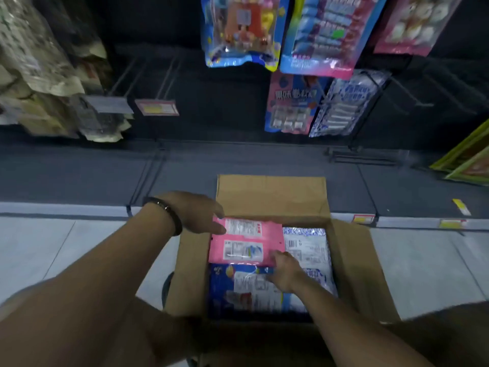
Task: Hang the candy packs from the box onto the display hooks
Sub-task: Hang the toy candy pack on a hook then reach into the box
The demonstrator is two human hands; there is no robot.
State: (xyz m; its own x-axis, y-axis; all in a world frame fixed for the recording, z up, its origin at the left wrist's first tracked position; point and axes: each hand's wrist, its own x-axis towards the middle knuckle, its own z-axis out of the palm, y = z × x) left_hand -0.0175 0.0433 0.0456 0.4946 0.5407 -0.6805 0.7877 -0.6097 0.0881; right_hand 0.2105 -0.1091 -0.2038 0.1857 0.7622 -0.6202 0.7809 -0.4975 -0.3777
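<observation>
The candy packs lie flat in the open cardboard box (pixel 352 260), which sits on the floor (pixel 53 247) just in front of the shelf. The pink pack (pixel 246 242) is on top, in the far left corner of the box. A white pack (pixel 307 247) lies along the right side, and a blue pack (pixel 246 290) lies in the near left corner.

The pink pack looks thin, light and floppy. Its skin is shiny, so it may slip, and it will bend if it is held by one corner only. I think it is best to hold it by two edges. To hang it, hold it near the top edge, where the hole should be. I cannot see the hole here.

Both arms reach down and forward into the box. The left hand (pixel 195 213) has a dark band (pixel 169 215) on its wrist. Its fingers are spread and quite straight, and the tips touch the far left corner of the pink pack. The right hand (pixel 284 271) is curled at the near right corner of the pink pack and seems to pinch that edge.

Bare display hooks (pixel 166 72) stick out above on the left, next to hanging packs (pixel 240 30).
</observation>
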